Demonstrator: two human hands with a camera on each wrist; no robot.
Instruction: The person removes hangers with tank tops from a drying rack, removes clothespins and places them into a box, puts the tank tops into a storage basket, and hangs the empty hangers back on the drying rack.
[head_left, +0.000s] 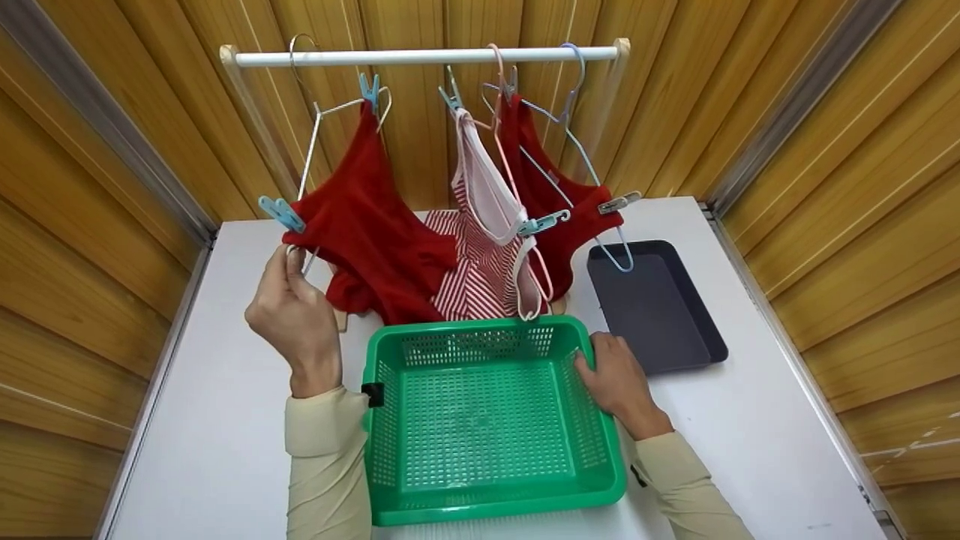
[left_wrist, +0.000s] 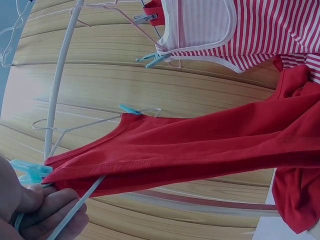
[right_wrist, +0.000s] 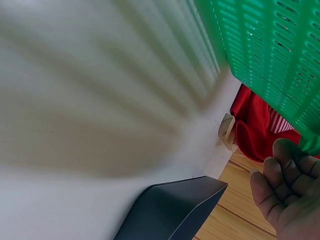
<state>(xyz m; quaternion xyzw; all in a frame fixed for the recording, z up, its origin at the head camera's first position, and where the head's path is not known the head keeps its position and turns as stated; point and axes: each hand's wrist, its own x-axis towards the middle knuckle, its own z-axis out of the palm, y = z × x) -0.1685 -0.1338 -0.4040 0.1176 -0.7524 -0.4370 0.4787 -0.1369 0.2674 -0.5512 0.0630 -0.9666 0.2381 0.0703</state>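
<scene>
My left hand pinches the lower left end of a white hanger, just under the shoulder of a red tank top. In the left wrist view the hanger's thin bar passes across my curled fingers. Two blue clothespins, one beside that hand and another higher up, clip the red top to the hanger. My right hand grips the right rim of a green plastic basket, thumb inside and fingers outside. No clothes lie in the basket.
A white rail carries the hangers. A striped red-and-white top hangs from a pink hanger, and another red top from a blue hanger. A dark tray lies right of the basket; wood-look panels enclose the white table.
</scene>
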